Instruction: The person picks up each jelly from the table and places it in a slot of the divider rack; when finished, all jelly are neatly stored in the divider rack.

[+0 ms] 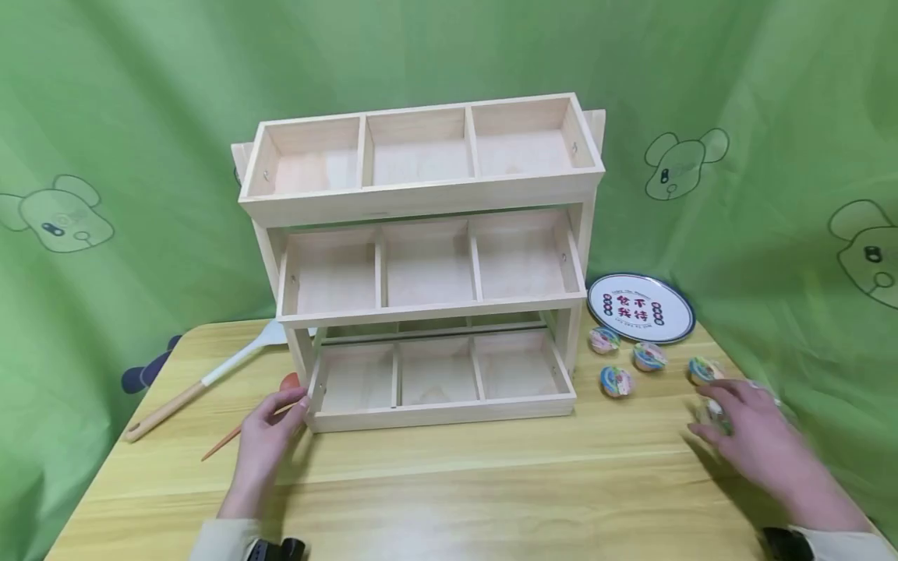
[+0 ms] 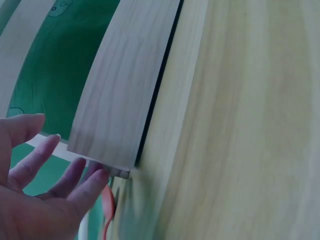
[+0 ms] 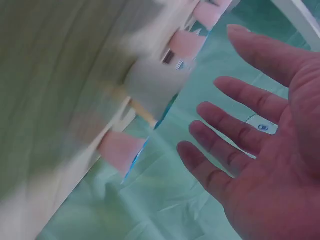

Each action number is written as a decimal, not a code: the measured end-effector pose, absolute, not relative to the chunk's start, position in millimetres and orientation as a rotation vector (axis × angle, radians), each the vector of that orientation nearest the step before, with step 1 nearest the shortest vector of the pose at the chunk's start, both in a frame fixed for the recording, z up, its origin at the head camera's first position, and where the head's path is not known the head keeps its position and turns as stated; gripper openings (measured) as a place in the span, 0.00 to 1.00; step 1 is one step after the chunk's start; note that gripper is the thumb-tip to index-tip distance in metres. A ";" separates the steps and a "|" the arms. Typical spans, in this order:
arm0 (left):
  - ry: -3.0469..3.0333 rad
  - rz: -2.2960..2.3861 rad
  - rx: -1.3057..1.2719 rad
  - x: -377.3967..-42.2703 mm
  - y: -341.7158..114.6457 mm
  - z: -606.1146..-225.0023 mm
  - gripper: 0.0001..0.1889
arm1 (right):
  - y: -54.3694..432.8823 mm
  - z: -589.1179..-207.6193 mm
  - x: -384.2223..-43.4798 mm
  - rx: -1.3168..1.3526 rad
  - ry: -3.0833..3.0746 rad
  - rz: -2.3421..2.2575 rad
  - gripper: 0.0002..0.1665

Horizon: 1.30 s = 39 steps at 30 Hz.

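A three-tier wooden rack (image 1: 421,312) stands on the table, each tier a tray divided into three compartments. At the lower left corner of its bottom tray (image 1: 442,415), my left hand (image 1: 270,432) touches the wood with relaxed fingers. That hand (image 2: 50,195) holds nothing in the left wrist view. My right hand (image 1: 754,436) hovers at the right over small lidded cups, partly hiding a pale one (image 1: 712,414). The right wrist view shows the hand (image 3: 260,140) with fingers spread, apart from a white cup (image 3: 155,85) and a pink cup (image 3: 122,150).
Several colourful cups, one of them a lidded cup (image 1: 617,382), lie right of the rack. An oval plate (image 1: 641,308) with red lettering lies behind them. To the left are a white spatula (image 1: 224,370) with a wooden handle and a brown spoon (image 1: 224,442). Green curtains (image 1: 435,47) hang behind.
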<state>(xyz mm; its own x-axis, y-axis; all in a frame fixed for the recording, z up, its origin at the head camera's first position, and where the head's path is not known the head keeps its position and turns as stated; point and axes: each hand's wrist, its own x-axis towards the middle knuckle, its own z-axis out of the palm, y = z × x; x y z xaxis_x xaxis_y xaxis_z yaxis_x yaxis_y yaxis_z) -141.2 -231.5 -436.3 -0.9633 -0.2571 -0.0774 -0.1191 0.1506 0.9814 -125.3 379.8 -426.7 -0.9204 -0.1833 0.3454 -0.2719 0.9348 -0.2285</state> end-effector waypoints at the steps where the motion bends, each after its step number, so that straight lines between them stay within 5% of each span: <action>1: -2.283 -1.961 0.386 -142.9 -230.8 -437.4 0.22 | 381.8 -427.3 -124.9 0.319 -2.783 0.391 0.36; 39: -2.098 -2.141 0.449 -152.3 -230.5 -453.9 0.17 | 384.4 -429.3 -124.5 0.377 -2.879 0.302 0.29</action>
